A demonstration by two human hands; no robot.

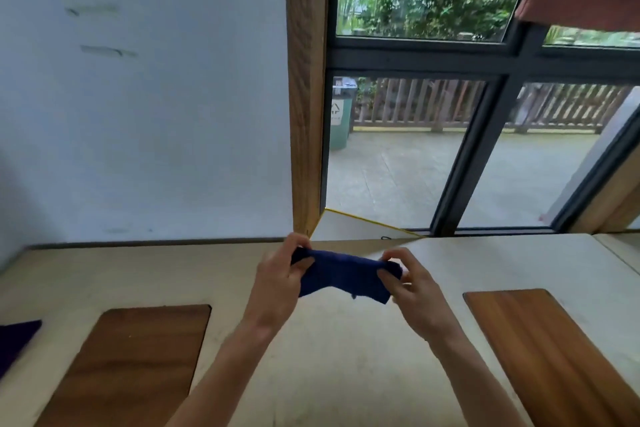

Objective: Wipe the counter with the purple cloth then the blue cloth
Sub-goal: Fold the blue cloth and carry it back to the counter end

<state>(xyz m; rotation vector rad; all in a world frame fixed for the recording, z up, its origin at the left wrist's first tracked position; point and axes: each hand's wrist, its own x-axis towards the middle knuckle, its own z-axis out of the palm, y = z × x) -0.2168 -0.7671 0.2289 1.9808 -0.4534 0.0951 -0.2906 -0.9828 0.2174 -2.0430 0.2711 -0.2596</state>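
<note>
Both my hands hold a dark blue cloth stretched between them, lifted a little above the pale counter. My left hand pinches its left end and my right hand pinches its right end. A purple cloth lies flat on the counter at the far left edge, partly cut off by the frame.
Two dark wooden panels are set into the counter, one at the left and one at the right. A white wall and a wooden post stand behind. A dark-framed window fills the right.
</note>
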